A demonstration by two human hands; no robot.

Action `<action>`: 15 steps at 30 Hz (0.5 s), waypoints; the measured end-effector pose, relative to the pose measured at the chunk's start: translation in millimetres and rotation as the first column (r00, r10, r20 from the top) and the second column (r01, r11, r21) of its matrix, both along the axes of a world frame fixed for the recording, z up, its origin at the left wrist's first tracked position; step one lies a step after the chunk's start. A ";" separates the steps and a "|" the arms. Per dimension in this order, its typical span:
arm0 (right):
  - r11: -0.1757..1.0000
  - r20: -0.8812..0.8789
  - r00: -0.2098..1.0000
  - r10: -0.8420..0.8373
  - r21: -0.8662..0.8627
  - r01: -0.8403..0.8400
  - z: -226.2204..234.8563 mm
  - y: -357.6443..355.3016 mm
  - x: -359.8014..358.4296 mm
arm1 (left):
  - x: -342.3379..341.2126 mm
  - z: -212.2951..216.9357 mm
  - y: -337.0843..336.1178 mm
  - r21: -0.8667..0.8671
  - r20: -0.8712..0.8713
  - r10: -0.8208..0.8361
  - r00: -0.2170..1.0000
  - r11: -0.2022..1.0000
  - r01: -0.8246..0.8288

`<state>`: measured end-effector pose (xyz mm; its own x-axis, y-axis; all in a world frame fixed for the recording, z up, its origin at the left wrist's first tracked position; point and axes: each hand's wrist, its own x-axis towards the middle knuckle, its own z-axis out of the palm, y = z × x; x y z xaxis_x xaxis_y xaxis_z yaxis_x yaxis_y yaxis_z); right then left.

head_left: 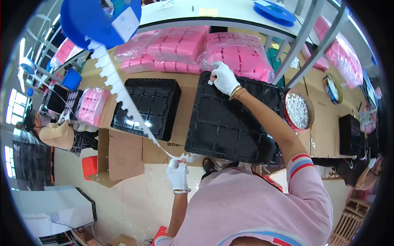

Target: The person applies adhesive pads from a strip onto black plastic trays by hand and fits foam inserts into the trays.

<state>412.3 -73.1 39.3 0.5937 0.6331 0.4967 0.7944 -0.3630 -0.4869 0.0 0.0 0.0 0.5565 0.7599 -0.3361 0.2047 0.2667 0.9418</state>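
Note:
My left hand (177, 176), in a white glove, pinches the lower end of a white notched strip (123, 95). The strip runs down from a large blue reel (98, 26) at the upper left. Over the far left corner of a black compartmented tray (230, 129) is my right hand (225, 80), also gloved. Its fingers are closed on a small white piece (210, 83), whose exact kind is too small to make out. The tray lies in front of me, divided into shallow rectangular pockets.
Left of the tray stands a stack of black trays (147, 104). Pink wrapped packs (176, 43) line the back, under a white shelf (164, 20). A round tin (311, 117) of small white pieces sits at right. Below left is a cardboard box (125, 153); a person (57, 133) works farther left.

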 end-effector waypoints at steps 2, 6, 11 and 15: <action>0.993 0.066 0.994 -0.091 -0.068 0.096 -2.7 -3.2 2.5 | -0.4 -3.8 -13.2 -0.032 0.020 0.008 1.000 0.999 -0.007; 0.988 0.059 0.994 -0.093 -0.116 0.099 -7.3 11.1 13.0 | 10.5 25.3 3.7 -0.081 0.103 -0.035 0.994 0.996 0.043; 0.946 0.044 0.994 -0.104 -0.303 0.112 26.1 16.9 -7.0 | 29.4 38.8 3.5 -0.107 0.161 -0.086 0.983 0.989 0.105; 0.917 -0.005 0.999 -0.042 -0.398 0.037 23.4 16.1 8.6 | 47.7 52.6 1.9 -0.187 0.168 -0.072 0.983 0.977 0.104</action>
<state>420.8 -57.0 62.7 0.6270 0.7527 0.2006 0.7700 -0.5599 -0.3058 47.7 1.9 52.6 0.6767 0.6344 -0.3736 0.0869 0.4351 0.8962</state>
